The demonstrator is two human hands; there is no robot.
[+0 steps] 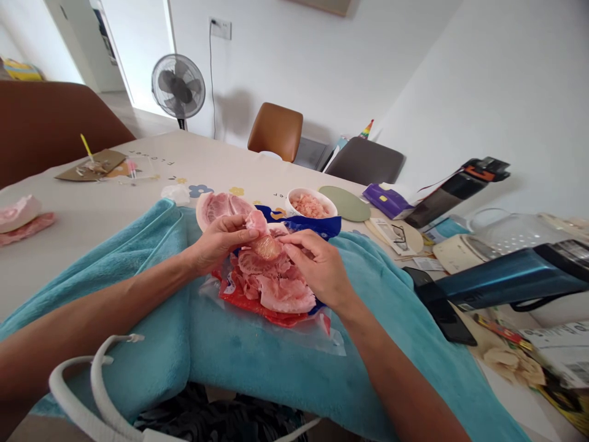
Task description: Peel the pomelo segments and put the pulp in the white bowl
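Both hands work on a pink pomelo segment (265,244) held over a pile of pink peel and membrane (276,285). My left hand (221,242) grips the segment from the left, fingers curled around it. My right hand (317,267) pinches it from the right. The pile lies on a red and clear plastic bag (294,325) spread over a teal towel (230,350). A large pomelo piece (218,205) lies just behind my left hand. A white bowl (311,204) of peeled pink flesh stands behind my right hand.
More pomelo peel (21,218) lies at the table's left edge. A green lid (344,203), purple packet (387,201), black phone (442,307), blue bottle (506,279) and papers crowd the right side. A brown chair (276,130) and fan (178,87) stand beyond the table.
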